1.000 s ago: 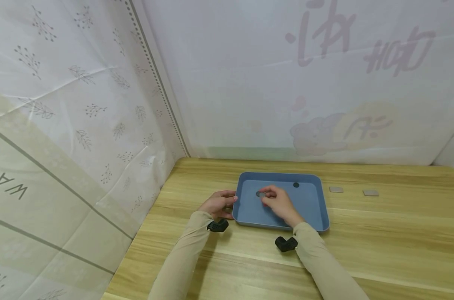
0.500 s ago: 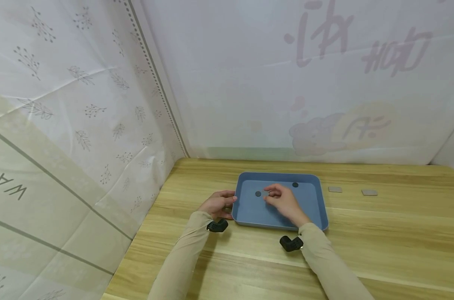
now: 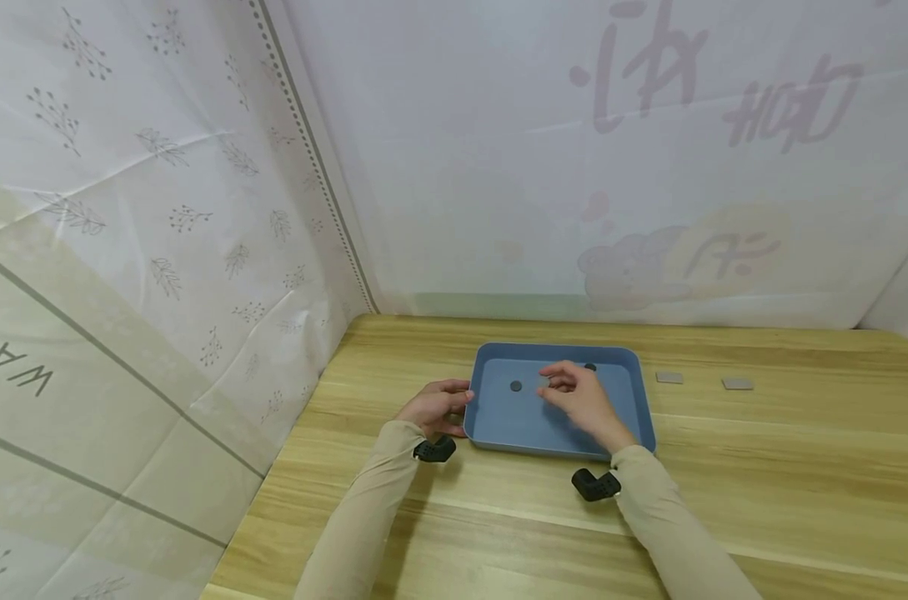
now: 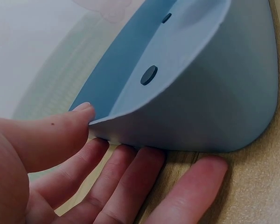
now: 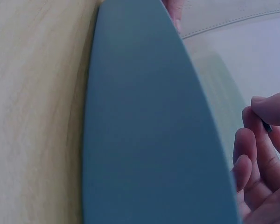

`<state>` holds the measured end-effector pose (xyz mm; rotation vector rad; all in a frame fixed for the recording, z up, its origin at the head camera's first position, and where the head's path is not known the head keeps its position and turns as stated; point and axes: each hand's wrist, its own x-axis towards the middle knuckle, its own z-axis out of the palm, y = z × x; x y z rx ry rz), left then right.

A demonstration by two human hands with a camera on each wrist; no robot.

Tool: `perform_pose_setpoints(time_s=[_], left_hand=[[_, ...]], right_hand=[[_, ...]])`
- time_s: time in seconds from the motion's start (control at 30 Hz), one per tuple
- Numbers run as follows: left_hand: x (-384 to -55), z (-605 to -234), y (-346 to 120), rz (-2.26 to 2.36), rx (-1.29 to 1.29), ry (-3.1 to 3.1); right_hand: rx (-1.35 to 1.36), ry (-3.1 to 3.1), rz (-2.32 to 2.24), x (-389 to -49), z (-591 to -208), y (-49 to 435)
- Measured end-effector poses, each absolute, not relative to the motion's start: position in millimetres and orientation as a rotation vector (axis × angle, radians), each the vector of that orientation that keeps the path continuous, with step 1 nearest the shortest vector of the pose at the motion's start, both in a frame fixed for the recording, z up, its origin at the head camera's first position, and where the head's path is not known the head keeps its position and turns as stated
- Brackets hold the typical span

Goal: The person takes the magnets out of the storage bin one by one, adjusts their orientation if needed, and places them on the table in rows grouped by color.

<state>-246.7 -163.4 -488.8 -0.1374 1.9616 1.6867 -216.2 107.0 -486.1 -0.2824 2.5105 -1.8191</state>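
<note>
A shallow blue tray (image 3: 491, 417) lies on the wooden table between my hands. At its left side my left hand (image 3: 434, 407) holds it: in the left wrist view the thumb (image 4: 81, 116) sits on the rim and the fingertips touch the lower outer wall. Over the tray, my right hand (image 3: 583, 400) pinches a small thin grey disc (image 3: 545, 382); its dark edge shows between thumb and fingers in the right wrist view. A dark round disc (image 3: 516, 386) lies on the tray floor. Another dark disc (image 3: 590, 367) near the back wall is partly covered by the right hand.
Two flat grey rectangular pieces lie on the table right of the tray, a nearer one (image 3: 669, 378) and a farther one (image 3: 738, 384). Patterned cloth (image 3: 484, 208) hangs behind the table and along its left side.
My right hand has moved to the right with the grey disc, away from the left dark disc, and now overlaps the back one. The left hand stays at the tray.
</note>
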Motion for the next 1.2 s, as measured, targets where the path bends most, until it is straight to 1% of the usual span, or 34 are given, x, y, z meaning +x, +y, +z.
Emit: perform_pose_setpoints(time_s=[0.3, 0.93, 1.2], left_hand=[[-246, -488, -163, 1.685, -0.134, 1.965], [-243, -485, -162, 1.679, -0.153, 1.961], [-244, -486, -162, 1.68, -0.151, 1.964]], right_hand=[[-0.333, 2.546, -1.835, -212, -480, 121], [-0.306, 2.639, -1.772, -206, -472, 152], [-0.241, 2.639, -1.779, -203, -472, 166]])
